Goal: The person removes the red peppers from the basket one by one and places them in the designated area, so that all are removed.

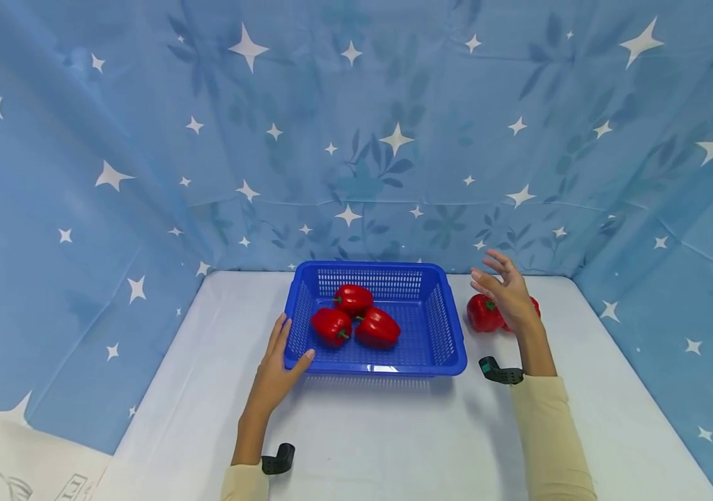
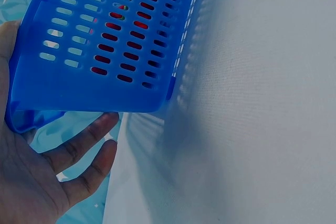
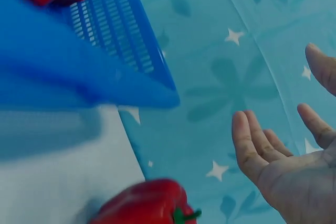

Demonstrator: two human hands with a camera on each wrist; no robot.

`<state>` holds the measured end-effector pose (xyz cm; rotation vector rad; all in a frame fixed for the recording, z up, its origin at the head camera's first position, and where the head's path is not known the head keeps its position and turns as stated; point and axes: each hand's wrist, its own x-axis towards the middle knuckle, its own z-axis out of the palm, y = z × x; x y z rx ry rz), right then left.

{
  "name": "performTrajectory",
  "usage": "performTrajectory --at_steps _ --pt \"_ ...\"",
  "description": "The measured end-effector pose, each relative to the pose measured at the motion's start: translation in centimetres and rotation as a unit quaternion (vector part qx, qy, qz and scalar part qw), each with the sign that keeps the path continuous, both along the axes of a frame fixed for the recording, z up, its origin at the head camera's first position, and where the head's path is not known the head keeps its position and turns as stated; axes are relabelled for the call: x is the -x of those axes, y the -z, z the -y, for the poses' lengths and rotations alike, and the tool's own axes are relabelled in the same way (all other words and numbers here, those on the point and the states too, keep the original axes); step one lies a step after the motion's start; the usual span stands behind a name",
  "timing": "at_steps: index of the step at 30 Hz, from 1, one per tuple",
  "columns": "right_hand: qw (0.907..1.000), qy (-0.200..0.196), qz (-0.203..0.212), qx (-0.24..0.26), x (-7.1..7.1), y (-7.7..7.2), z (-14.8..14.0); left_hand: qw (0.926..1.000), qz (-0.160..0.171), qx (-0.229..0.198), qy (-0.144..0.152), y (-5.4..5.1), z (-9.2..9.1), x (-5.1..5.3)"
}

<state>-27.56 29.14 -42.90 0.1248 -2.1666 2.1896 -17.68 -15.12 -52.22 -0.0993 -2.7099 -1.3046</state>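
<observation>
Three red bell peppers lie in a blue plastic basket with slotted walls. My left hand rests at the basket's front left corner, its fingers along the left side and the thumb by the front rim. In the left wrist view, that hand spreads loosely around the corner. To the right of the basket, my right hand hovers over a red bell pepper on the table. Another red pepper is mostly hidden behind it. The right wrist view shows this hand holding nothing, its fingers spread.
The basket stands near the back edge of a white table. A blue curtain with white stars encloses the back and both sides. A pale printed cloth lies at the lower left.
</observation>
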Motion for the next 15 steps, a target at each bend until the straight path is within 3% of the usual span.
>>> performTrajectory --at_steps 7,15 --pt "0.9974 -0.05 0.024 -0.046 1.0 -0.9 2.3 0.9999 -0.009 -0.005 0.004 0.0 0.1 0.1" --pt "0.9861 -0.131 0.057 -0.084 2.5 -0.8 5.0 1.0 -0.007 -0.004 0.001 0.2 0.0 0.1"
